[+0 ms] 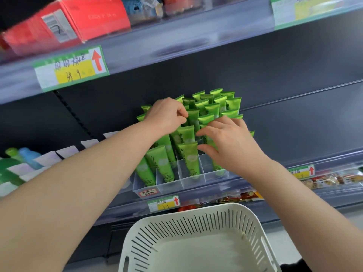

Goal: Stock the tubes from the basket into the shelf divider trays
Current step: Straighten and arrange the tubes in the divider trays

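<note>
Now our left hand [167, 114] pinches the top of one tube [192, 118] in the middle of the clear tray [188, 183] on the shelf [334, 160]. Our right hand [229, 140] lies over the green tubes [212, 108] beside it, fingers spread, and we cannot tell if it holds one. The white basket [196, 210] below shows no tubes. We think this is tidy-up time. Push each tube gently down into its own slot, standing straight, not leaning on its neighbor.
</note>
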Demonstrator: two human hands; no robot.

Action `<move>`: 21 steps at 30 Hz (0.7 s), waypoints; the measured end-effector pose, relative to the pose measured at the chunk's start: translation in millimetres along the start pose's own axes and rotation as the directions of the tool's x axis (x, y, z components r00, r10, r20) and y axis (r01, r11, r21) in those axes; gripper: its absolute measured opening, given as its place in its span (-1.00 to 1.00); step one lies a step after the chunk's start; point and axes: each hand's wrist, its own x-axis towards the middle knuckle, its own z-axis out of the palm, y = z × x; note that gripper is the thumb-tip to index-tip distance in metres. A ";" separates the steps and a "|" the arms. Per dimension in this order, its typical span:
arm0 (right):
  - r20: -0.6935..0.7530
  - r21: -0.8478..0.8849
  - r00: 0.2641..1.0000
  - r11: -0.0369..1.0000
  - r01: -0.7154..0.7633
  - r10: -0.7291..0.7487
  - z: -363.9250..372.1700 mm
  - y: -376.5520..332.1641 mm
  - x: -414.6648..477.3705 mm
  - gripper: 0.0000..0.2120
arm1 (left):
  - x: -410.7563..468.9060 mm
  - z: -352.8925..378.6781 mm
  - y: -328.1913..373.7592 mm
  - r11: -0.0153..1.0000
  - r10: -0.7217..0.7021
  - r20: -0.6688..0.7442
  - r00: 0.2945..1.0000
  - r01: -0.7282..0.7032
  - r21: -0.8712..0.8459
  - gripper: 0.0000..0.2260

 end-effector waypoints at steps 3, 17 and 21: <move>0.015 0.009 1.000 1.000 0.019 -0.019 6.7 -8.1 3.5 -0.75 | -5.0 3.1 0.7 0.996 0.008 0.071 0.997 -0.014 0.090 -0.87; 0.129 0.037 0.992 0.999 -0.017 0.012 19.5 -13.3 10.1 -0.77 | -7.4 10.3 2.8 0.988 -0.003 0.142 0.990 -0.019 0.153 -0.84; 0.113 0.052 0.994 0.998 -0.019 0.013 15.9 -13.9 9.5 -0.74 | -5.7 7.3 0.6 0.999 -0.028 0.106 0.994 0.025 0.029 -0.88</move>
